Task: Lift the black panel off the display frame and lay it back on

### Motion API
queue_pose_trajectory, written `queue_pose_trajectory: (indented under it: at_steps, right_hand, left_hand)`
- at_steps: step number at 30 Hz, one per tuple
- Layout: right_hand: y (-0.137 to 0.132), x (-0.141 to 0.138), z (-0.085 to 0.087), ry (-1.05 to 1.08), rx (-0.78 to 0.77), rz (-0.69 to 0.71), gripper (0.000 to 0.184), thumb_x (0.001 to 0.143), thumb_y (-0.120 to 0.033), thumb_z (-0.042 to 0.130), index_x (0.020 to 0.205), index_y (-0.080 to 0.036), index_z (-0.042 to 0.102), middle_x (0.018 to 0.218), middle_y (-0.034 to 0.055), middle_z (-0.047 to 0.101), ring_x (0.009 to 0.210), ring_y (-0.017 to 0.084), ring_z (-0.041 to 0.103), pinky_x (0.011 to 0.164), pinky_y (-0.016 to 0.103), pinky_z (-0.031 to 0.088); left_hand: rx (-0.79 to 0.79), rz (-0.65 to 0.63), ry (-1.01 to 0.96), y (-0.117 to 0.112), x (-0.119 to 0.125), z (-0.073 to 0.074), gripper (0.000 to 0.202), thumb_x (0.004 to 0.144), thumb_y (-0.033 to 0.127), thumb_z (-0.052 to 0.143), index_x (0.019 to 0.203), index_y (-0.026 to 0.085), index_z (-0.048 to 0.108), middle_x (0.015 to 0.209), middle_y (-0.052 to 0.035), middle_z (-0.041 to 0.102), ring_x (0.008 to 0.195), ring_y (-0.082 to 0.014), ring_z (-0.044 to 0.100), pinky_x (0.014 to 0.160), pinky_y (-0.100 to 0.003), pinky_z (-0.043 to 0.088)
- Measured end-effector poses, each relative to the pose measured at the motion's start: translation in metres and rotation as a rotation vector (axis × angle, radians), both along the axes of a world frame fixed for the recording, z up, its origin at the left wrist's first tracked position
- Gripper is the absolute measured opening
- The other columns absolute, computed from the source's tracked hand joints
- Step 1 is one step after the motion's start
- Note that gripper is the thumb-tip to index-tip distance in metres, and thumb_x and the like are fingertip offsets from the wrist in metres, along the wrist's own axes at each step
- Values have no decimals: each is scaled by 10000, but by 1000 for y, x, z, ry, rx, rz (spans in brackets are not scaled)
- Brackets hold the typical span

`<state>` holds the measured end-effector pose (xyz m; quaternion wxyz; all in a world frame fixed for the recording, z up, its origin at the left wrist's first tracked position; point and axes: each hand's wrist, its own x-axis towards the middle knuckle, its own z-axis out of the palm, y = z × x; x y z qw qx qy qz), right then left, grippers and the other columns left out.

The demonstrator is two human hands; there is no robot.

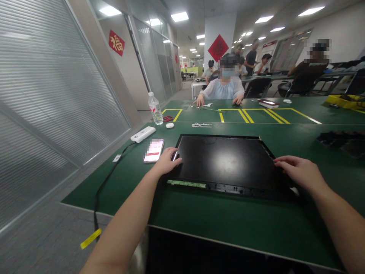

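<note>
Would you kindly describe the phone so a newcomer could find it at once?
On the green table, look left of the big black panel. The phone lies flat beside the left hand; unlike the white box behind it, its screen is lit.

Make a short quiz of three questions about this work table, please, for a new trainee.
1. True or false: the left hand and the right hand both touch the flat black rectangular panel.
2. Choose one: what lies on the green table mat just beside the left hand, on the side away from the panel?
A. a smartphone with a lit screen
B. a white ceramic mug
C. a roll of brown tape
3. Fill the gap: the clear plastic water bottle at the far left of the table stands ____, not tipped over.

Key: 1 true; 2 A; 3 upright.
</note>
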<state>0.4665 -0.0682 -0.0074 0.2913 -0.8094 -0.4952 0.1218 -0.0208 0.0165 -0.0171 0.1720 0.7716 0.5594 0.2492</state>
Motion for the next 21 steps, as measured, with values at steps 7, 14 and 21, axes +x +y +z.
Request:
queue_pose_trajectory:
  at_steps: [7,14,21]
  right_hand:
    - [-1,-1,-1,0,-28,-18,379,653,-505,593,845,-257,805,797,61,756,824,283,672,752,388,471]
    - [-1,-9,-1,-34,79,-45,354,636,-485,575,810,-271,796,819,58,757,799,282,659,753,396,487]
    - [5,-2,-9,-84,53,-54,409,644,-480,583,909,-266,810,952,75,750,753,251,630,709,380,484]
  left_hand:
    - [14,48,52,3,-1,-1,482,870,395,593,1262,129,684,1396,-187,596,1358,-339,535,1189,-474,390]
    - [18,50,123,3,2,-3,501,896,344,566,1312,84,667,1436,-216,574,1352,-338,553,1193,-461,385]
    - [36,21,159,6,1,-11,495,939,258,505,1401,127,624,1498,-180,571,1423,-329,502,1205,-488,364]
